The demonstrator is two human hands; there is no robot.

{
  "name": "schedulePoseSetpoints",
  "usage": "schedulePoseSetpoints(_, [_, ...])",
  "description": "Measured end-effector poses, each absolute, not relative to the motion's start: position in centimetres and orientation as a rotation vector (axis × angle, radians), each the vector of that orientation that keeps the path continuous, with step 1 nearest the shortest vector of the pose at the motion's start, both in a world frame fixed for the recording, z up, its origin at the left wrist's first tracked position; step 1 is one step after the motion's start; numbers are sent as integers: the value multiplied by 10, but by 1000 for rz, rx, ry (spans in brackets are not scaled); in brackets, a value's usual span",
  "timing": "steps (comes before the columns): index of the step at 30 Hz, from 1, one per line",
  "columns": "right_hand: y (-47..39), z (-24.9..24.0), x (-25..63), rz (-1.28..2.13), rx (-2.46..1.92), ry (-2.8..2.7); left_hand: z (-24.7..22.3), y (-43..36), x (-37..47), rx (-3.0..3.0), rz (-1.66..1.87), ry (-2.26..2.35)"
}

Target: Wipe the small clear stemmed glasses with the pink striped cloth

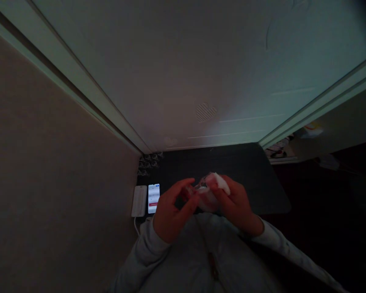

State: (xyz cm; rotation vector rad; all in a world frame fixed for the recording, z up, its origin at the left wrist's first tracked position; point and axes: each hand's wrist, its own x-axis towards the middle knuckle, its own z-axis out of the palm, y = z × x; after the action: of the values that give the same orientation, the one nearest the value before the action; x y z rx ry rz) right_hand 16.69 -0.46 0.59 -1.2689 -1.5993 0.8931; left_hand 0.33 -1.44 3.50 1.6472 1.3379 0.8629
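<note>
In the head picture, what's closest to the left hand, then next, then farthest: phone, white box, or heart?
1. Phone: just left of the left hand.
2. White box: left, beyond the phone.
3. Heart: up on the pale panel.

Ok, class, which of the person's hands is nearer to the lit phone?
Left. In this view, the left hand is just to the right of the lit phone; the right hand is farther right, beyond the left.

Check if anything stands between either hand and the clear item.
Nothing visible blocks the left hand, which holds the clear item. At the right hand, a white cloth-like piece may lie between fingers and item; too dim to tell.
</note>
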Motion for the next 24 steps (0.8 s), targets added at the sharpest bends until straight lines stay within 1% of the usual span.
schedulePoseSetpoints(6, [-6,1,168,1037,-1242,-1466,39,-15,2,1808,787,1367])
schedulePoseSetpoints(10, [-6,4,168,1032,-1256,-1475,38,-15,2,1826,788,1362])
schedulePoseSetpoints(17, [-6,6,167,938,-1270,-1509,38,-17,3,1683,817,1370])
schedulePoseSetpoints(24, [-7,5,169,1100,-1197,-1517,32,-18,4,1443,857,1326])
